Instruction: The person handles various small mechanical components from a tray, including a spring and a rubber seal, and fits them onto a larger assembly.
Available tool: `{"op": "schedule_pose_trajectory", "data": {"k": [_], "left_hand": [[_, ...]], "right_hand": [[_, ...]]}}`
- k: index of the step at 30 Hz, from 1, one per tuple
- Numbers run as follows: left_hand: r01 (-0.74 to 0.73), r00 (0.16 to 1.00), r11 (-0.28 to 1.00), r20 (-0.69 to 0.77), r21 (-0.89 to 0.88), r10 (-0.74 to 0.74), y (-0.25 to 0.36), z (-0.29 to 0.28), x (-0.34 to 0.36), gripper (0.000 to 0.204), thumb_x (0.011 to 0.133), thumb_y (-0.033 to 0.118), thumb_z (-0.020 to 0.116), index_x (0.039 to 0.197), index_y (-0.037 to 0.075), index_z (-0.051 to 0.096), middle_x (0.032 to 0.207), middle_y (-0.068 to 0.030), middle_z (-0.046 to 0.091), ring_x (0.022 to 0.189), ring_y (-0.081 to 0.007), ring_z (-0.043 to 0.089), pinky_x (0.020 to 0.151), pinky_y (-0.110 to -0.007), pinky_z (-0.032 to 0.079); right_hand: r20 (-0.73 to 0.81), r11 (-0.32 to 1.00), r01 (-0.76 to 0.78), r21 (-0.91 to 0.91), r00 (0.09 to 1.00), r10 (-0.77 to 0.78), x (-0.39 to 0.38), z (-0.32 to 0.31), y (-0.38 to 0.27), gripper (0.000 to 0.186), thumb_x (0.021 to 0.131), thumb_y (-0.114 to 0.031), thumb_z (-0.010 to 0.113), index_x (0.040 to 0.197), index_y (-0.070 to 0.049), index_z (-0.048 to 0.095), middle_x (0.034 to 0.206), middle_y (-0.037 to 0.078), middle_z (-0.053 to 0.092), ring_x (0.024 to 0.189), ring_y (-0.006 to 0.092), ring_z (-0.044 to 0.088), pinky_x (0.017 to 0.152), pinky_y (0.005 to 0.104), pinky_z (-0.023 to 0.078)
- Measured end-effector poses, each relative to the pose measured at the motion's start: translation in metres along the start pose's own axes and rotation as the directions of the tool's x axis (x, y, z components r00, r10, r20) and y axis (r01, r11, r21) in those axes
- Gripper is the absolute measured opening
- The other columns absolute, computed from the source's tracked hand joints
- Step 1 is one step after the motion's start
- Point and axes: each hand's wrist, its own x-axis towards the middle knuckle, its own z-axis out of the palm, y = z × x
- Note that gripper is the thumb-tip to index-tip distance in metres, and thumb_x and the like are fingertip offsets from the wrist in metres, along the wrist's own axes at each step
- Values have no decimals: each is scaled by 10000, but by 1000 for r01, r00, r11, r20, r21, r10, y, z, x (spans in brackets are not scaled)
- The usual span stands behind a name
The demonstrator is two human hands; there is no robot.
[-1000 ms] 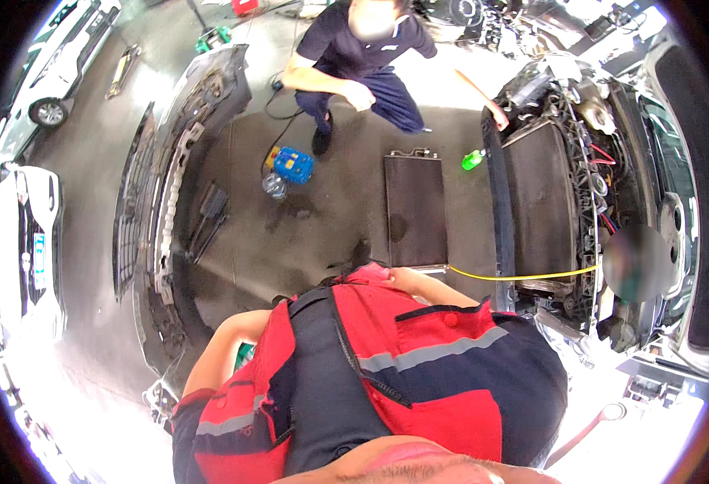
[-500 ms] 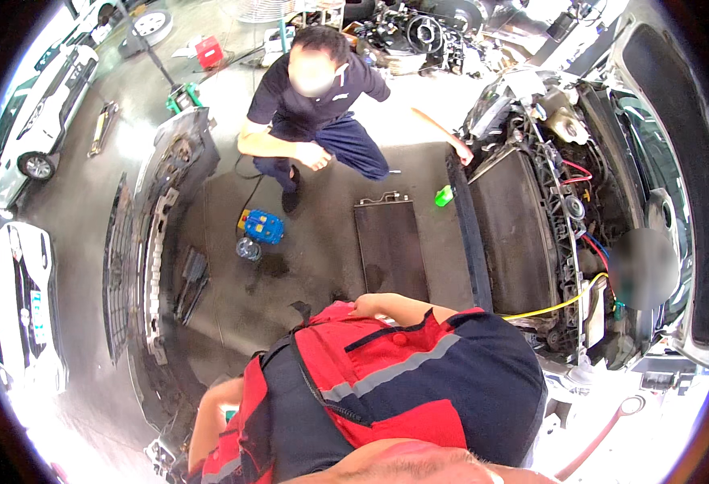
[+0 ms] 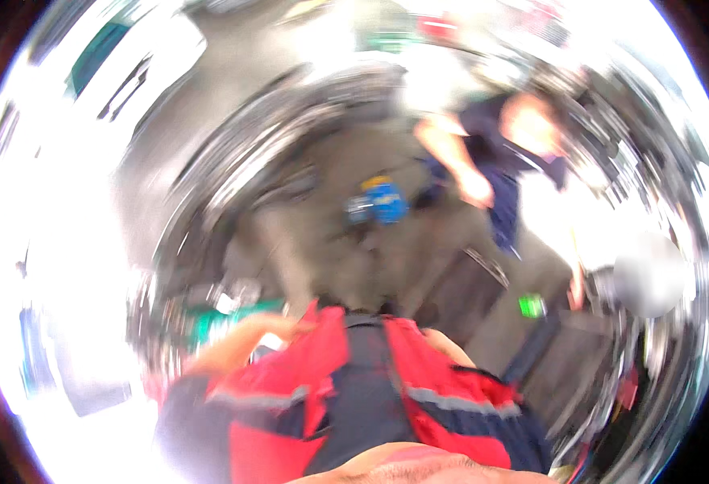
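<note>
The whole picture is smeared by fast head motion. My chest in a red and dark blue work overall (image 3: 354,395) fills the lower middle. My left forearm comes out from the left of the overall, bent across toward its front. My left hand (image 3: 287,327) is only a blur at its end, so I cannot tell whether it holds anything. My right hand is out of sight. A co-worker in dark clothes (image 3: 499,161) crouches at the upper right, with one hand (image 3: 475,191) hanging down over the floor.
A blue thing (image 3: 384,202) lies on the grey floor (image 3: 330,250) ahead. A dark flat panel (image 3: 467,294) lies to the right, with a small green thing (image 3: 532,305) beside it. Car parts curve round the left (image 3: 209,185), and green blurred items (image 3: 225,319) sit near my left arm.
My head has swung hard and the view is now blurred. The co-worker has shifted from top middle to upper right, and the blue thing from the left to the middle.
</note>
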Motion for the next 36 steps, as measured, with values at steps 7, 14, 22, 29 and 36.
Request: {"op": "schedule_pose_trajectory", "data": {"k": [7,14,22,29,36], "left_hand": [[294,903,894,-208,-337,-376,55,30,-38,735,811,62,529,1492,275,353,1356,-162,549,1152,-353,572,960,-406,440],[601,493,476,-171,-641,-853,45,187,-34,675,842,156,510,1493,172,336,1394,-183,501,1233,-367,522,996,-439,438],[192,387,104,-22,-976,-922,132,325,36,740,836,369,638,1487,205,326,1233,-193,618,1139,-374,588,963,-442,462],[137,377,359,-286,-923,-881,71,369,63,534,812,380,659,1279,135,573,1136,-207,648,1083,-388,603,896,-477,490],[148,494,424,-304,-894,-814,-21,432,24,382,875,267,573,1182,43,615,1101,-192,670,1035,-346,643,880,-411,506]], "right_hand": [[71,991,-32,-130,997,42,29,-64,-20,355,838,-277,613,1010,29,669,1033,263,661,1000,398,633,848,435,490],[264,905,151,-397,963,-45,74,-112,-88,328,831,-248,603,999,27,662,1025,261,661,991,396,634,844,432,494],[570,646,530,-549,803,-174,100,-80,-219,297,824,-215,592,987,25,654,1014,258,661,981,395,635,840,429,499],[640,466,619,-633,756,-136,95,-7,-269,296,821,-212,555,982,20,643,1018,257,655,973,406,628,838,442,500],[459,545,534,-647,843,-281,91,11,-256,283,813,-201,520,914,32,645,987,256,652,932,420,625,814,482,496]]}}
